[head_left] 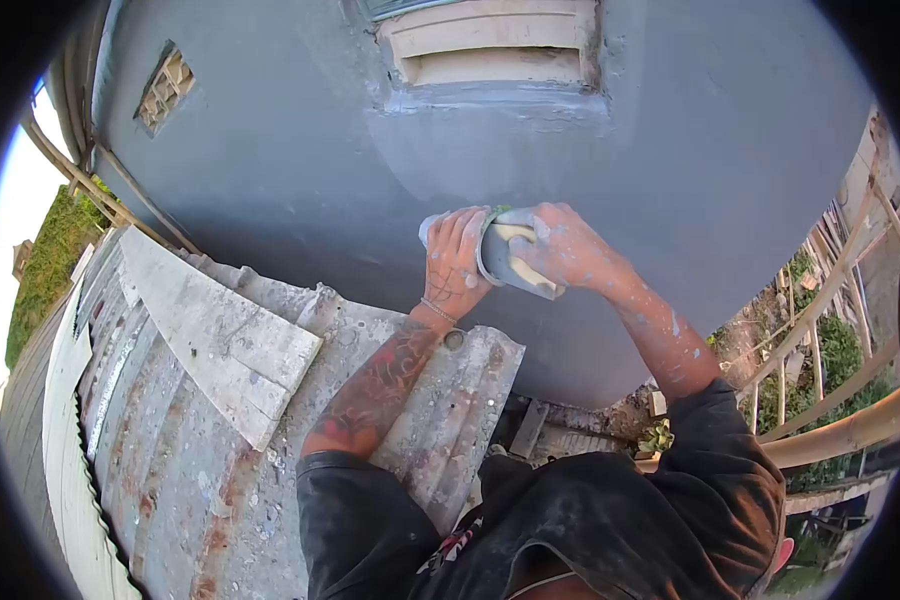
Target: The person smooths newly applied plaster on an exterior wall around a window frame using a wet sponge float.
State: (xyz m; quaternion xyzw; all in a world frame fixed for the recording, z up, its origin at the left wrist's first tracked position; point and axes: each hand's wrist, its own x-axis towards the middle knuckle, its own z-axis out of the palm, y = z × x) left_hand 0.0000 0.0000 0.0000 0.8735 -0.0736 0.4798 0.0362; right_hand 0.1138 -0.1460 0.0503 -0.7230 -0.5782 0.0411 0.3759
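Note:
In front of the grey wall [300,160], my two hands meet at chest height. My left hand [455,255], fingers wrapped round, grips a grey-smeared container with a curved rim [483,250]. Closed on the cream handle of a plastering float [528,272] is my right hand [570,248], spotted with grey paste. The float's grey plate overlaps the container's mouth in this view. Part of the container is hidden behind my left fingers. Grey splashes mark my right forearm.
Below left lies a rusty corrugated metal roof [170,450] with a pale board [225,340] on it. A recessed vent [495,65] and a small lattice opening [167,87] break the wall. Bamboo poles [840,430] stand at right above plants and debris.

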